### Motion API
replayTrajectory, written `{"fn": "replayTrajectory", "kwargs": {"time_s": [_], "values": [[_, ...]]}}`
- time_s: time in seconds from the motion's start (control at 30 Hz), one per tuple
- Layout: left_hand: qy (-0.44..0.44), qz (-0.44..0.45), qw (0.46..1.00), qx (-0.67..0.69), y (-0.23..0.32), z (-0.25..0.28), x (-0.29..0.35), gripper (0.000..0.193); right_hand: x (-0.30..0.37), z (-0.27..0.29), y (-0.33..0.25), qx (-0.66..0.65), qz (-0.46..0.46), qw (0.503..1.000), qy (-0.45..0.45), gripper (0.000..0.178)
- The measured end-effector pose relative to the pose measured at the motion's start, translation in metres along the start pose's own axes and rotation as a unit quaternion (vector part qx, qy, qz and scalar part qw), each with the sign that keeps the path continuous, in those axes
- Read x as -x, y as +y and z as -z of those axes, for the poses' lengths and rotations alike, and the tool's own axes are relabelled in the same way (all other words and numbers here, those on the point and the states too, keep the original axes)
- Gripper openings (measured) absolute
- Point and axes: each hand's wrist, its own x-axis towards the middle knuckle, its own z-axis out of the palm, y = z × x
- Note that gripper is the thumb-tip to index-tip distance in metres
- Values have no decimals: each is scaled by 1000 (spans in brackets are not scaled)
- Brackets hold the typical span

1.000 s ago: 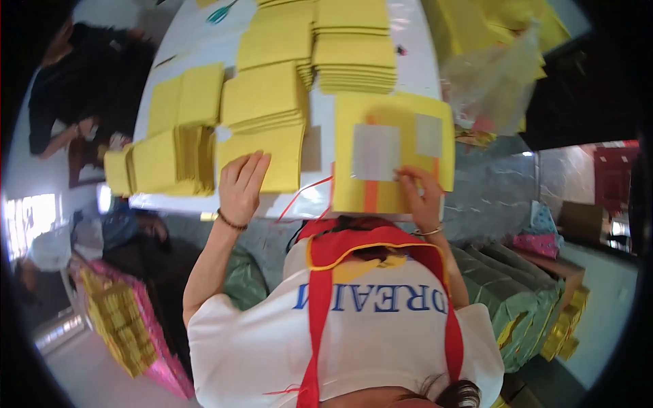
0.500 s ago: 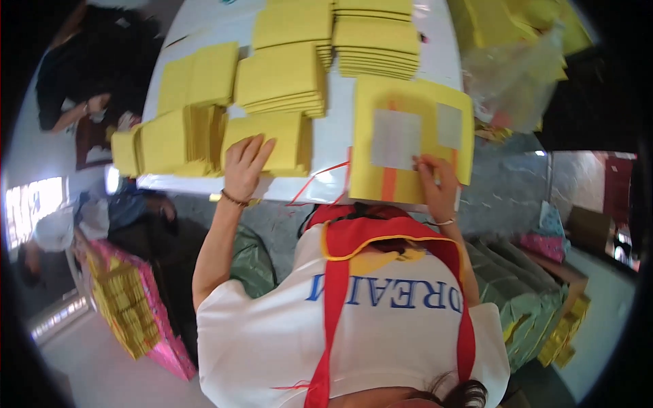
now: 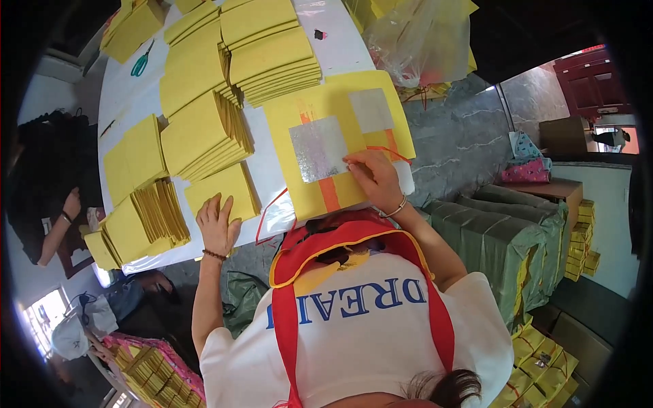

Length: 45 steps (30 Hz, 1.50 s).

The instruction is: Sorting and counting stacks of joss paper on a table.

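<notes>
My left hand (image 3: 218, 228) rests with its fingers apart on the near edge of a stack of folded yellow paper (image 3: 221, 196) at the table's front. Right of it lies a wide yellow paper pile (image 3: 282, 136), its top sheet bearing two silver foil squares and orange stripes. My right hand (image 3: 376, 180) is over this pile, thumb and fingertips pinched together at the right edge of the larger foil square (image 3: 318, 148). Whatever is between those fingertips is too small to make out. Red string (image 3: 271, 209) hangs by the pile's left near corner.
Several folded yellow stacks (image 3: 201, 132) cover the white table (image 3: 265, 170) beyond my hands. Green-handled scissors (image 3: 141, 64) lie at the far left. A clear plastic bag (image 3: 418, 41) bulges at the far right. Green wrapped bundles (image 3: 486, 238) stand right of me; another person (image 3: 51, 183) sits at the left.
The whole view has turned, so the table sits tilted and further left. My left hand remains at the small stack's near edge, and my right hand still pinches beside the foil square.
</notes>
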Motion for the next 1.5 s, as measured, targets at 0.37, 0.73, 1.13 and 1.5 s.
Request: {"fn": "replayTrajectory", "kwargs": {"time_s": [0.37, 0.73, 1.13, 1.5], "values": [[-4, -25, 997, -72, 32, 48, -45, 28, 0, 3, 2, 51, 49, 997, -18, 21], [28, -243, 962, 126, 146, 32, -87, 40, -1, -2, 0, 97, 61, 993, -19, 20], [-4, -244, 936, 255, 139, 30, -101, 8, 1, 14, 20, -133, -32, 985, -109, 40], [-70, -114, 919, 370, 133, 29, -113, 11, 0, 16, 28, -138, -19, 983, -116, 53]]}}
